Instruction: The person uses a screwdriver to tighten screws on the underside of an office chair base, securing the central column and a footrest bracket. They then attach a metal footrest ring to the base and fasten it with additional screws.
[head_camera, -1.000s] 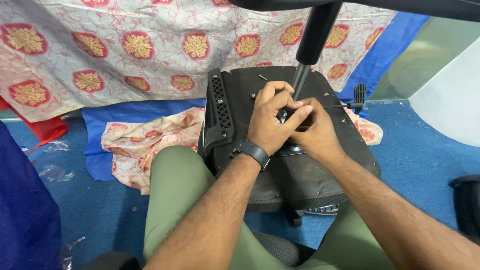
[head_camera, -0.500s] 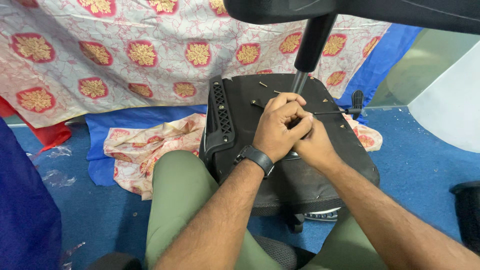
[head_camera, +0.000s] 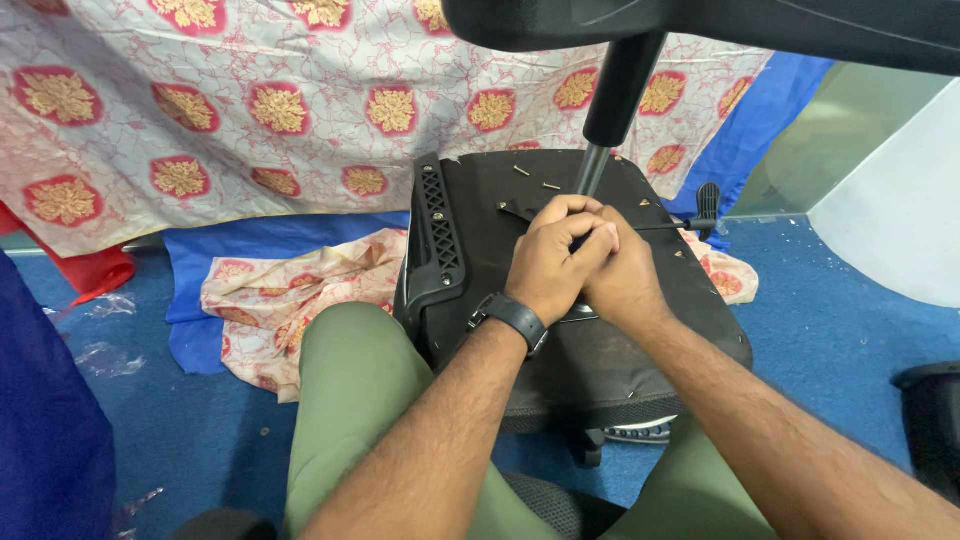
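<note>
Both hands now close tighter: left hand (head_camera: 553, 268) and right hand (head_camera: 622, 280) clasp together at the upturned black plastic chair seat's (head_camera: 470, 250) centre, against its gas column (head_camera: 592, 170); loose screws (head_camera: 551, 186) near its far edge suggest fastening remains.

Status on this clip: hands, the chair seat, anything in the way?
Left hand and right hand clasped together on upturned black chair seat. What they grip is hidden. Loose screws lie beside them.

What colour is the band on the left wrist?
Black: the watch band shows clearly in the head view.
</note>
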